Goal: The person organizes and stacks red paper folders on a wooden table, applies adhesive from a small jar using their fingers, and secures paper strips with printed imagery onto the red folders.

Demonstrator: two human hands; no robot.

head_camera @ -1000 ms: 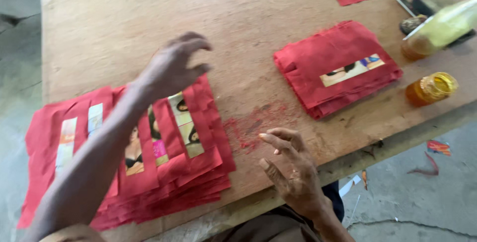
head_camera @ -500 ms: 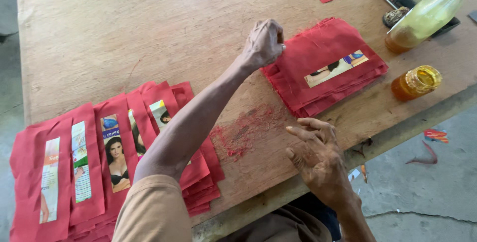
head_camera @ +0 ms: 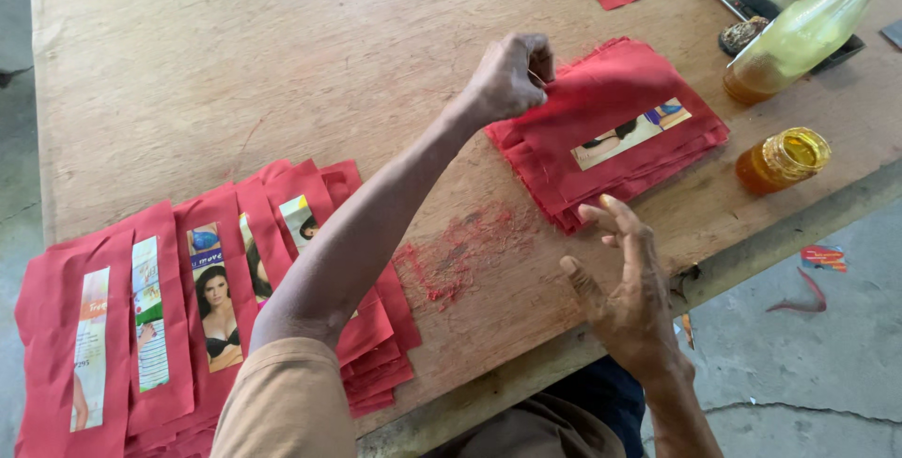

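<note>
Pinching the top sheet of a stack of red paper sheets [head_camera: 611,129] near the bench's [head_camera: 282,63] right front edge, the left hand [head_camera: 512,77] grips the sheet's left corner between closed fingers. The right hand [head_camera: 629,294] hovers open and empty, fingers spread, just in front of the stack. A fanned row of red sheets [head_camera: 188,298] lies at the front left corner; a glass bottle [head_camera: 799,35] and small jar [head_camera: 785,159] stand at the right edge.

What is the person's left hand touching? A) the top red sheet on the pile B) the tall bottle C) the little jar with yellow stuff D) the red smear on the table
A: the left hand pinches the corner of the top sheet of the red pile, well apart from the jar, the bottle and the red smear.
</note>
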